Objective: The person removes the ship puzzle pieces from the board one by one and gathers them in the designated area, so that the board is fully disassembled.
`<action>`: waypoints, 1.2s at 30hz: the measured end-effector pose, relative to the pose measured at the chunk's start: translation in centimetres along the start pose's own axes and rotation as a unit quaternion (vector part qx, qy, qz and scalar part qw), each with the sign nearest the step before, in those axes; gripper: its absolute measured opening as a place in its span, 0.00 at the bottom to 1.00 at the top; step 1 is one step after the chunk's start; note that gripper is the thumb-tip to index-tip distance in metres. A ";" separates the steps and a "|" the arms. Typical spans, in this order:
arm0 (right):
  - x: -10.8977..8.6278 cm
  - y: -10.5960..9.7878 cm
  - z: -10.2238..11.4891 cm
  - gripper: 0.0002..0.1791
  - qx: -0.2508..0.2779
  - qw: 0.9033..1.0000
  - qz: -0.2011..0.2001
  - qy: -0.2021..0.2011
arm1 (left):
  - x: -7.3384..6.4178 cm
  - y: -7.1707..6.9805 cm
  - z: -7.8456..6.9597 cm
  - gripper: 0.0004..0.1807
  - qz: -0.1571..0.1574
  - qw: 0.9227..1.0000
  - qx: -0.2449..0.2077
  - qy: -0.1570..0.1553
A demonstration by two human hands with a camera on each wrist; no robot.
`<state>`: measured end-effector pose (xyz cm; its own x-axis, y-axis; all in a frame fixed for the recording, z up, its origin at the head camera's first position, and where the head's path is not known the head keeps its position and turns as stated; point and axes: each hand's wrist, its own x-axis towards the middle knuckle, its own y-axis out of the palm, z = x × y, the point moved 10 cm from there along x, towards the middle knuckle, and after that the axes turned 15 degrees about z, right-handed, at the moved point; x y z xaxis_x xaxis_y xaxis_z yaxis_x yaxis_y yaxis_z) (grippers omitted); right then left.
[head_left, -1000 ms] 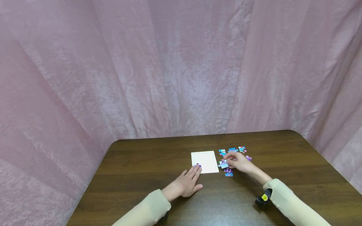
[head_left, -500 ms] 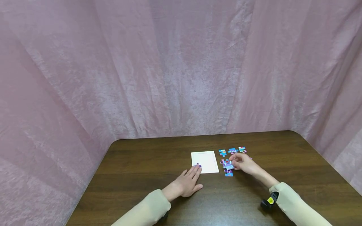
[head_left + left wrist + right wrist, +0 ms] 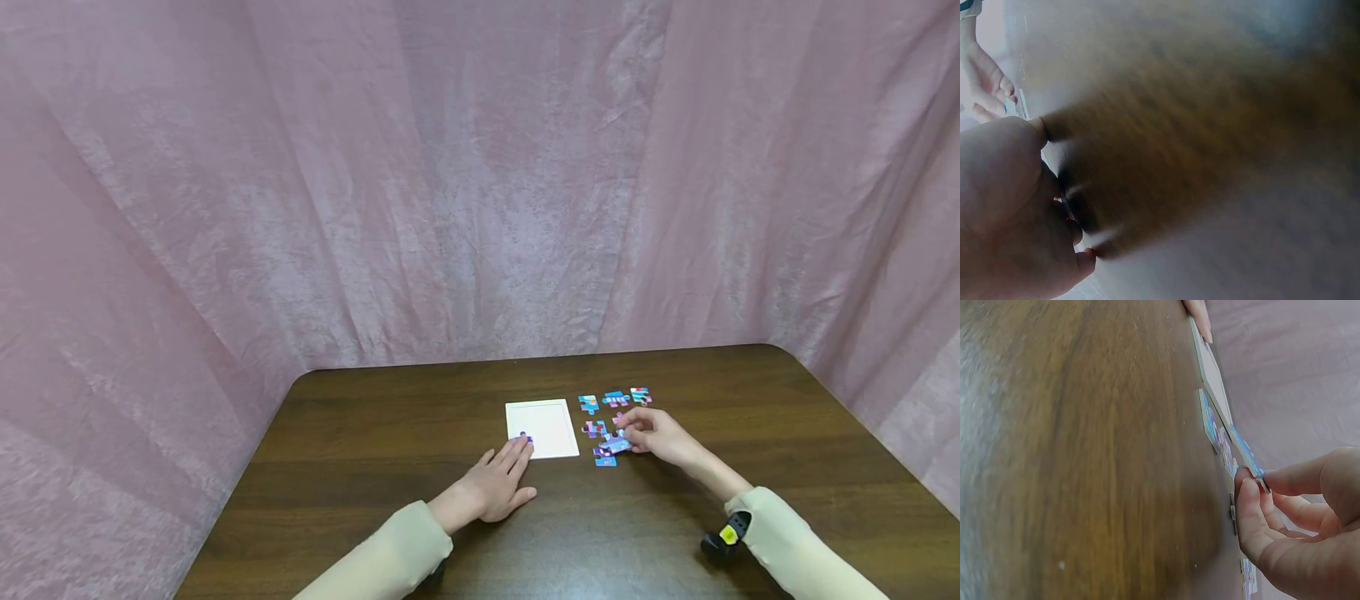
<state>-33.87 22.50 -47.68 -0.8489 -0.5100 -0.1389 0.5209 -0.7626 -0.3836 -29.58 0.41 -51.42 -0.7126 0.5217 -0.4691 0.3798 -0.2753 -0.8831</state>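
My right hand (image 3: 658, 433) pinches a light-blue and purple puzzle piece (image 3: 617, 444) between thumb and fingertips. In the right wrist view this puzzle piece (image 3: 1246, 451) is tilted, its edge between the fingertips. It overlaps a purple and blue piece (image 3: 606, 461) in the head view. Flat on the table, my left hand (image 3: 495, 487) has its fingers extended onto the near left corner of a white square puzzle tray (image 3: 551, 425). The fingertips touch a small purple puzzle piece (image 3: 522, 437) in that corner and partly cover it.
Several loose puzzle pieces lie right of the tray, including a blue one (image 3: 588, 404), a striped one (image 3: 617, 399) and a multicoloured one (image 3: 641, 395). Everything rests on a brown wooden table (image 3: 390, 442). A pink curtain (image 3: 465, 208) hangs behind its far edge.
My right hand has moved right and slightly nearer with the pinched puzzle piece, away from the tray. The pieces at the back have come into fuller sight. The left hand stays put.
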 end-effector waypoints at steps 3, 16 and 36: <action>-0.2 -0.1 -0.2 0.13 -0.003 1.000 0.001 0.003 | -0.3 -0.2 -0.1 0.37 0.002 1.000 0.001 0.000; -1.4 -0.7 -1.0 0.12 -0.007 1.000 -0.002 0.025 | 0.0 0.0 -0.1 0.38 -0.002 1.000 -0.001 0.006; -2.0 -2.2 -1.5 0.07 -0.125 0.989 -0.063 0.052 | -0.8 -0.5 -0.3 0.37 0.014 1.000 -0.003 0.002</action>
<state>-33.43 25.79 -47.91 -0.9173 -0.3629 -0.1638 0.3825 -0.6892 -0.6154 -29.04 0.35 -50.62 -0.6989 0.5169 -0.4943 0.4033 -0.2860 -0.8693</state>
